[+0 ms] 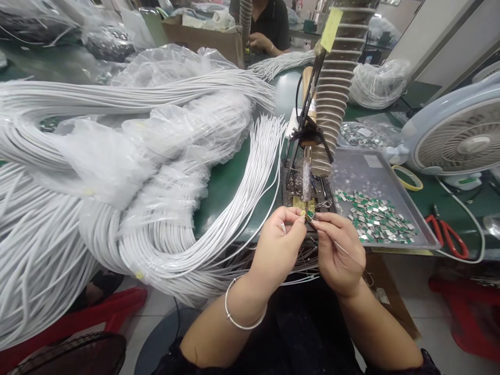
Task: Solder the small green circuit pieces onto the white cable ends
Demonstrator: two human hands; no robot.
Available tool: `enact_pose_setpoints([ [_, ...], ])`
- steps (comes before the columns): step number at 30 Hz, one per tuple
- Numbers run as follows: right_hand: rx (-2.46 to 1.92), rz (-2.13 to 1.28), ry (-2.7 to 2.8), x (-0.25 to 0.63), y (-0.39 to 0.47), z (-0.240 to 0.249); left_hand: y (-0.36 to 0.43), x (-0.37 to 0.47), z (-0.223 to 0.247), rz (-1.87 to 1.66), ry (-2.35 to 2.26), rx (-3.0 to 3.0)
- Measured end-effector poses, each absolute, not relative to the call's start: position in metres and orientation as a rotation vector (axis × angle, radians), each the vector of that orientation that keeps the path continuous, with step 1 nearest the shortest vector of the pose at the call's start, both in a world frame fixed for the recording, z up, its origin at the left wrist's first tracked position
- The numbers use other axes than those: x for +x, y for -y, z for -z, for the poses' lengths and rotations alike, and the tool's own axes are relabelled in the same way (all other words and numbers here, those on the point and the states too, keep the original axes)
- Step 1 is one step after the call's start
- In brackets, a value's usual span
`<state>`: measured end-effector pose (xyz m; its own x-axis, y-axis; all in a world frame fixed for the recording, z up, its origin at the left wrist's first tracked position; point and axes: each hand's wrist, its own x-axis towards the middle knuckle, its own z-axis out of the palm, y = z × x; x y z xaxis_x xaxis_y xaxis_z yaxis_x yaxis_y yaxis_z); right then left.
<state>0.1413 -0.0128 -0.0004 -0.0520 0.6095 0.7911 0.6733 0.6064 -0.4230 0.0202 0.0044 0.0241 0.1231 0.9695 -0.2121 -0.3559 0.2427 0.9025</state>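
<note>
My left hand point(279, 247) is closed in a pinch on a white cable point(283, 227), whose end shows between the fingers. Just to its right, my right hand point(340, 250) pinches a small green circuit board point(310, 214). A thin wire, likely solder point(347, 253), runs out from the right fingers across the palm. Both sets of fingertips almost meet below the tip of an upright soldering iron point(307, 179). Under that tip lies a yellowish sponge-like pad point(299, 202). Exact contact between cable, board and iron is too small to make out.
Large bundles of white cables point(156, 250), partly bagged, cover the left side. A ribbed exhaust hose point(332, 88) hangs beside the iron. On the right are a metal tray point(363, 161) of small boards, red-handled pliers point(447, 234), a tape roll point(407, 177) and a fan point(461, 130). Another person point(269, 26) sits opposite.
</note>
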Motion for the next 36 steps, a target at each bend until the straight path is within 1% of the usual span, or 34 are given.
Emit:
enact_pose_setpoints([
  [15, -1.054, 0.057, 1.738, 0.141, 0.014, -0.001, -0.002, 0.02, -0.021, -1.138, -0.979, 0.788],
  [22, -1.05, -0.085, 1.69, 0.143, 0.018, 0.007, 0.001, 0.018, -0.017, -1.106, -0.991, 0.778],
  [25, -1.097, -0.135, 1.674, 0.143, 0.017, 0.006, 0.002, 0.017, -0.015, -1.075, -0.996, 0.82],
  [36, -1.207, -0.097, 1.744, 0.144, 0.015, 0.005, 0.005, 0.008, -0.01, -1.027, -1.077, 1.097],
])
